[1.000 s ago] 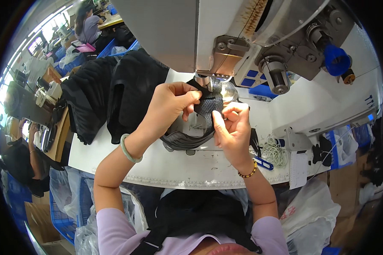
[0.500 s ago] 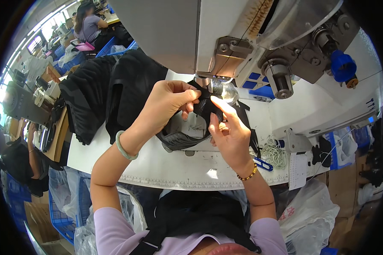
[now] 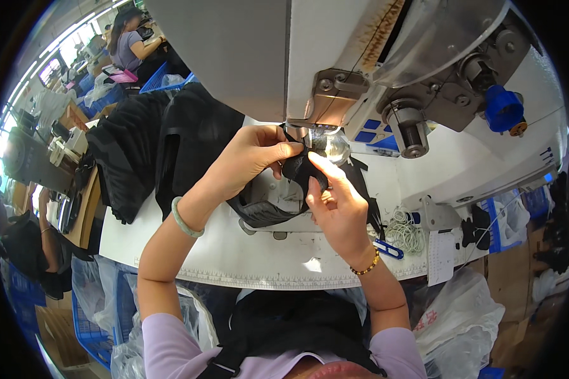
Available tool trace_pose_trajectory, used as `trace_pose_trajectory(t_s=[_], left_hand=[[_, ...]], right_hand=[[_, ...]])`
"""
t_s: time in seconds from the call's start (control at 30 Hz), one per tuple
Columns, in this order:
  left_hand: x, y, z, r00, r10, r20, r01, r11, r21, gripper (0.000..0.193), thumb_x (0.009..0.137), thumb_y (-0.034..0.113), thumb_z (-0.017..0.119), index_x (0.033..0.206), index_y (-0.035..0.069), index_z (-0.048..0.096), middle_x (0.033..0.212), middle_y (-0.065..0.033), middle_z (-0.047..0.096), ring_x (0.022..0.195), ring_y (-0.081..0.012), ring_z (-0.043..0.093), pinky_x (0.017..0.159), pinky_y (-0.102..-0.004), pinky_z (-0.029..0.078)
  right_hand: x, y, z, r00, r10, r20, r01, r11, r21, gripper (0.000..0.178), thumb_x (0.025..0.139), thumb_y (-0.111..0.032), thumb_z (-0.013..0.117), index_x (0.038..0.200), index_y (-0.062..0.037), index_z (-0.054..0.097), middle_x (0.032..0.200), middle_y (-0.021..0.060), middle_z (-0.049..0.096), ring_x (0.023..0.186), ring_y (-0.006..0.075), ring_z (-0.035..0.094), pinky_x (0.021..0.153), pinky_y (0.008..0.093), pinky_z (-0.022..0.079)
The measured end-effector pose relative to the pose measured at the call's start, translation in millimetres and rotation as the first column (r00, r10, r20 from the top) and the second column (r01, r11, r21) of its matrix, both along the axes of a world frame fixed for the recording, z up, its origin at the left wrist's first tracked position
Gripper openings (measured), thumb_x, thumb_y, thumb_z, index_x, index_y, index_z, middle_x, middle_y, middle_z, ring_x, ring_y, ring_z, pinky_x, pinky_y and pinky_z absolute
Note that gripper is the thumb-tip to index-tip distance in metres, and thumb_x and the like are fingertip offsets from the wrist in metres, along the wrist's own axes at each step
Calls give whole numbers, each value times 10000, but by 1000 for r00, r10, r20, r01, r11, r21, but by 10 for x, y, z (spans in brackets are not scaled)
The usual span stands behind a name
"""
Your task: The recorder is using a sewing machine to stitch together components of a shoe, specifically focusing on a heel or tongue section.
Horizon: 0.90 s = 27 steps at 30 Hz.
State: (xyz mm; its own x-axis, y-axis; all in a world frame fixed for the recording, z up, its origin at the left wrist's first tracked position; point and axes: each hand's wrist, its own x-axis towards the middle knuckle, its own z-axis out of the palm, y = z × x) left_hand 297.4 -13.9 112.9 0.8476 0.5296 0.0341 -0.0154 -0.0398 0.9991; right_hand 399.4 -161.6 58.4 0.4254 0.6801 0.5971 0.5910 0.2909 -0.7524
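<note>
A black fabric piece with a mesh-like surface (image 3: 295,165) lies under the needle area of a white sewing machine (image 3: 237,50), and its loop of black fabric (image 3: 265,213) curves down onto the table. My left hand (image 3: 254,158) pinches the fabric's upper left edge between thumb and fingers, close to the presser foot. From the right, my right hand (image 3: 340,205) grips the same piece, index finger stretched along its upper part and thumb lower down. The fingertips of both hands are near each other. The needle point itself is hidden.
Black fabric pieces (image 3: 133,142) are piled at the left of the white table (image 3: 227,252). At the right lie a blue thread snipper (image 3: 389,249), tangled pale cord (image 3: 404,230) and a white card (image 3: 440,258). Blue baskets (image 3: 95,328) stand below. Other people work at the far left.
The view has shifted slightly. Both hands keep their hold on the black fabric beside the needle, with only small finger movements. A person in the background has stretched an arm forward.
</note>
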Motion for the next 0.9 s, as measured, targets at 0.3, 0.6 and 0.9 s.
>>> trace_pose_trajectory(t_s=[0.3, 0.6, 0.9], left_hand=[[55, -3, -6, 998, 13, 59, -4, 988, -155, 137, 831, 76, 606, 869, -51, 639, 786, -58, 621, 647, -94, 565, 536, -211, 443], [95, 0, 41, 997, -19, 76, 31, 987, -160, 102, 811, 13, 599, 895, -35, 630, 778, -59, 616, 598, -86, 554, 477, -198, 433], [67, 17, 17, 995, -29, 92, 38, 994, -103, 134, 819, 23, 577, 934, -24, 627, 825, -55, 639, 626, -64, 563, 490, -181, 430]], right_hand=[[29, 35, -8, 989, -63, 134, 52, 995, 81, 424, 793, 6, 628, 1199, -67, 530, 900, 136, 612, 555, 175, 584, 513, 261, 494], [-17, -15, 100, 902, -208, 379, 200, 978, 60, 380, 802, -43, 606, 1173, -32, 522, 710, 102, 548, 447, 221, 552, 415, 296, 464], [-15, -12, 116, 877, -209, 434, 200, 978, 67, 404, 791, -30, 604, 1186, -41, 520, 689, 101, 528, 437, 235, 545, 400, 311, 462]])
